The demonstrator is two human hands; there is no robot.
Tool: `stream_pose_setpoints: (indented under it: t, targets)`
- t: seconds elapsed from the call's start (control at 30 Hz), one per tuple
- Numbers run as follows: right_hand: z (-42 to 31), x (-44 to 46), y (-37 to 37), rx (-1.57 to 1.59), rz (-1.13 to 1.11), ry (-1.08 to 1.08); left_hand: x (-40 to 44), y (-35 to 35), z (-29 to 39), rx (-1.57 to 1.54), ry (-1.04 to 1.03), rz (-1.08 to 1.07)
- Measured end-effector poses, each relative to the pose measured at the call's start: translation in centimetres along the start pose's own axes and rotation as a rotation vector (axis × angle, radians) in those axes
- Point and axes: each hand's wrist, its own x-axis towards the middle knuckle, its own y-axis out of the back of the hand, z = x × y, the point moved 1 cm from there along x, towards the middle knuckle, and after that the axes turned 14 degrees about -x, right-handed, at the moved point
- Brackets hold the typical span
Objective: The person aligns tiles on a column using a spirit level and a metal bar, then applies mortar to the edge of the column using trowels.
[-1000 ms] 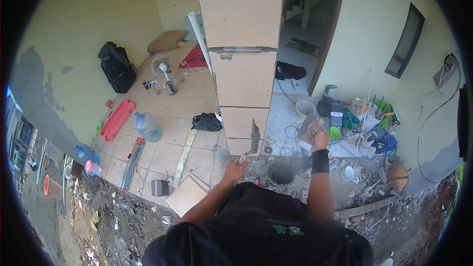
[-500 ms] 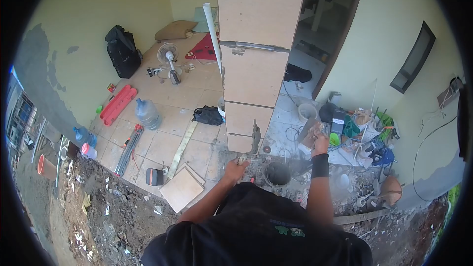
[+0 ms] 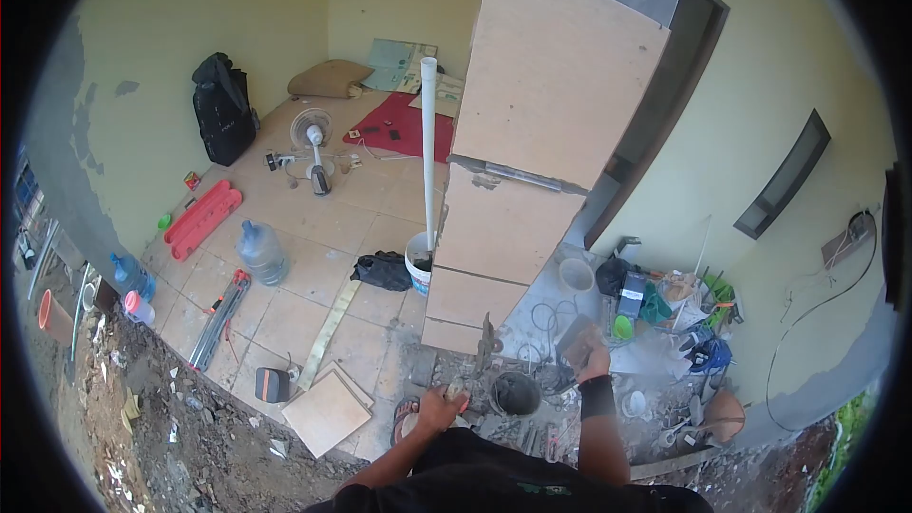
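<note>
A column [image 3: 541,66] faced with beige tiles stands in front of me, with grey mortar smeared at its lower edge. My left hand [image 3: 440,408] is closed around something small at the column's foot; I cannot make out what it is. My right hand [image 3: 595,361], with a black band on the wrist, grips a flat greyish-brown piece [image 3: 576,340], held up to the right of the column. Between my hands, a dark bucket [image 3: 516,393] with grey content sits on the rubble.
Loose tiles [image 3: 328,412] and a tile cutter [image 3: 219,320] lie to the left. A white pipe [image 3: 428,152] stands in a white bucket [image 3: 419,266]. Further back are a water bottle [image 3: 262,253] and a fan [image 3: 313,133]. Bags and tools [image 3: 679,309] are heaped at the right.
The view has shifted, showing more of the column's top and its side. My left hand has moved slightly down and left; the right hand and its piece are lower and further left in view.
</note>
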Motion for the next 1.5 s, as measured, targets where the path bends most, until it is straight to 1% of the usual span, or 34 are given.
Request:
stream_pose_setpoints:
  t: [0.07,0.1,0.17,0.23,0.3,0.33,0.37,0.43,0.47,0.5,0.53,0.6,0.63,0.67,0.73,0.77,0.8,0.83,0.9,0.97,1.03,1.1,1.13,1.17,1.23,1.3,1.33,1.43,1.5]
  targets:
    - [-0.3,-0.3,-1.6,0.004,-0.008,-0.095,1.1,0.8,-1.0,-0.017,-0.051,0.026]
    - [-0.6,-0.3,-2.4,-0.001,0.004,-0.076,1.7,1.4,-1.5,-0.004,-0.093,0.031]
    - [-0.7,-0.6,-4.2,-0.013,0.108,-0.109,2.6,3.0,-1.4,-0.032,-0.115,0.003]
    - [-2.3,-1.4,-6.2,0.003,0.112,-0.075,3.3,5.0,-0.8,-0.023,-0.141,-0.025]
    - [-3.9,-1.3,-7.7,-0.148,-0.137,0.041,3.9,7.0,0.3,-0.094,-0.16,-0.026]
    - [-4.6,-1.3,-8.2,-0.206,-0.128,0.057,4.2,7.9,1.2,-0.138,-0.211,-0.016]
    - [-5.4,-2.0,-10.0,-0.199,-0.104,0.059,4.4,9.0,2.1,-0.134,-0.209,-0.04]
    - [-7.5,-3.6,-13.9,-0.236,-0.123,0.034,5.6,11.0,3.6,-0.167,-0.119,-0.123]
    - [-8.3,-4.2,-16.0,-0.239,-0.109,0.067,6.6,11.6,3.7,-0.163,-0.118,-0.144]
    - [-8.9,-4.7,-17.9,-0.235,-0.089,0.066,7.5,12.0,3.6,-0.208,-0.203,-0.136]
    - [-9.4,-5.1,-19.8,-0.259,-0.114,0.102,7.9,12.6,4.0,-0.255,-0.275,-0.124]
    - [-10.4,-6.3,-22.6,-0.292,-0.152,0.127,9.1,13.8,5.5,-0.333,-0.222,-0.175]
    - [-10.3,-6.5,-23.6,-0.305,-0.172,0.102,9.7,13.9,6.1,-0.335,-0.296,-0.152]
    - [-10.1,-6.1,-23.0,-0.326,-0.19,0.095,10.1,14.0,6.1,-0.246,-0.25,-0.126]
    - [-9.7,-6.7,-24.0,-0.41,-0.092,0.083,10.4,14.5,6.8,-0.303,-0.196,-0.088]
    - [-9.4,-6.0,-23.6,-0.399,-0.199,0.019,10.3,14.1,6.0,-0.324,-0.215,-0.053]
    - [-8.5,-5.4,-23.7,-0.389,-0.169,0.015,10.7,14.1,5.2,-0.339,-0.264,-0.024]
    - [-8.1,-5.9,-24.0,-0.381,-0.112,0.012,10.2,14.3,4.5,-0.335,-0.224,-0.004]
    - [-6.7,-5.7,-22.9,-0.401,-0.124,-0.032,9.6,14.5,3.6,-0.217,-0.203,-0.046]
    - [-5.4,-5.2,-22.1,-0.407,-0.132,-0.049,8.4,14.6,3.0,-0.203,-0.19,-0.013]
    - [-4.3,-5.2,-21.4,-0.437,-0.144,-0.09,7.4,14.9,2.6,-0.156,-0.065,-0.044]
    - [-2.5,-4.9,-20.2,-0.396,-0.179,-0.12,6.2,14.9,1.7,-0.091,-0.07,-0.022]
    - [-1.6,-5.4,-19.6,-0.414,-0.182,-0.162,5.4,15.1,1.1,-0.085,-0.015,-0.018]
    - [-1.6,-5.2,-19.4,-0.43,-0.183,-0.168,5.8,14.9,0.9,-0.085,0.006,-0.019]
    - [-0.8,-5.5,-19.8,-0.295,-0.22,-0.147,5.8,15.8,0.2,-0.04,-0.024,-0.055]
    - [1.0,-4.5,-17.3,-0.348,-0.24,-0.079,6.4,17.6,2.8,-0.047,0.053,-0.14]
    - [1.2,-5.0,-17.5,-0.313,-0.181,-0.091,7.1,18.1,2.6,-0.026,0.015,-0.16]
    - [3.0,-5.0,-15.5,-0.206,-0.116,-0.044,10.4,20.2,1.5,0.09,-0.032,-0.257]
    - [4.6,-4.6,-14.3,-0.122,-0.055,0.009,14.4,21.0,0.1,0.097,-0.215,-0.398]
